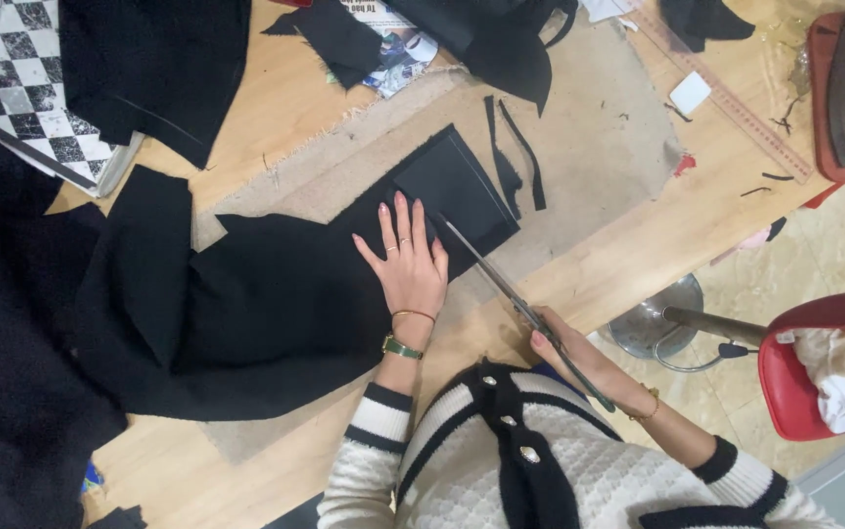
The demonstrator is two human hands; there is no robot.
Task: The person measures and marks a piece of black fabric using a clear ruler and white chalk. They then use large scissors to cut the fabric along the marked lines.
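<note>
The left hand [409, 263] lies flat, palm down, fingers stretched forward and a little spread, thumb out to the side. Its wrist is straight, the forearm running back toward the body in a striped cuff. The right hand [562, 345] is curled in a closed grip, knuckles up, its forearm angled out to the right with the elbow bent.

Black fabric [276, 304], checkered black-and-white cloth [21, 83], red chair [814, 362].
</note>
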